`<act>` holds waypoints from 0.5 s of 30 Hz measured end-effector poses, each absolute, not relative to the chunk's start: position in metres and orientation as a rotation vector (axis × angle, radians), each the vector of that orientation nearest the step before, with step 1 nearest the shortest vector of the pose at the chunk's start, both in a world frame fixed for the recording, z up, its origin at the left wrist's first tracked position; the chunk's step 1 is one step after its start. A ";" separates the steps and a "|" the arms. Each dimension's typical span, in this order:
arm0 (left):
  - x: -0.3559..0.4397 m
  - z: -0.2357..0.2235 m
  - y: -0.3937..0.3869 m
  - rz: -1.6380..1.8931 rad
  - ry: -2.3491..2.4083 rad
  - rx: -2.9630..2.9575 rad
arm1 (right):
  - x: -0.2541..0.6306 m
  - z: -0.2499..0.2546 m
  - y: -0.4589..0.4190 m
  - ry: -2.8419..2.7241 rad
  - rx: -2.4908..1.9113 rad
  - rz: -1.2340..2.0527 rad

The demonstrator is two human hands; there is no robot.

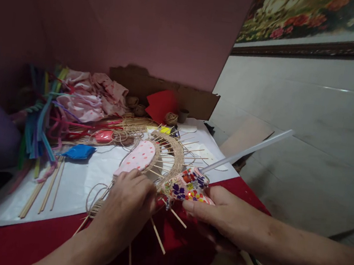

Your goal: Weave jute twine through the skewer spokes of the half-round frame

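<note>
A round piece of thin wooden sticks woven with twine (pixel 179 154) lies before me, its stick ends pointing outward. Pink polka-dot fabric (pixel 140 154) covers its oval middle. My left hand (pixel 131 200) is closed at the near edge of this piece, fingers curled down; its fingertips are hidden. In my right hand (pixel 216 208) is a glue gun (pixel 189 188) wrapped in flower-patterned material, with a long translucent glue stick (pixel 248 152) slanting out of its back. Its nozzle end is near the woven rim beside my left hand and cannot be made out clearly.
Loose sticks (pixel 48 187), a blue packet (pixel 79 152) and bundled pipe cleaners (pixel 38 120) lie to the left. Behind are crumpled pink fabric (pixel 94 96), twine balls (pixel 171 119), red paper (pixel 161 106) and a cardboard strip (pixel 197 98). Red cloth (pixel 182 249) covers the table's front.
</note>
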State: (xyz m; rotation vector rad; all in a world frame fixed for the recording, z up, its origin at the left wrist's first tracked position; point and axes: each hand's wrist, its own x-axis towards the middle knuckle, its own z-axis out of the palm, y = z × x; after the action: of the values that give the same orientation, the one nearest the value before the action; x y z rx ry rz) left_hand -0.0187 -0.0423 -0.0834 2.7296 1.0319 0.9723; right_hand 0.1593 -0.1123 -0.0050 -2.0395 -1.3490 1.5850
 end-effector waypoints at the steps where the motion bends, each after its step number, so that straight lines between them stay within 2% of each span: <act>1: -0.019 -0.083 -0.042 0.976 1.029 2.731 | 0.160 -0.006 -0.112 -1.358 -2.043 1.575; 15: -0.019 -0.082 -0.043 0.951 1.025 2.745 | 0.158 -0.005 -0.114 -1.332 -2.028 1.580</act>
State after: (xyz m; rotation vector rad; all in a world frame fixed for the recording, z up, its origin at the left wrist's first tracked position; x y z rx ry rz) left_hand -0.0189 -0.0431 -0.0820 2.7447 1.0255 0.9510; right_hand 0.1576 -0.1144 -0.0046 -2.0278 -1.3322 1.5798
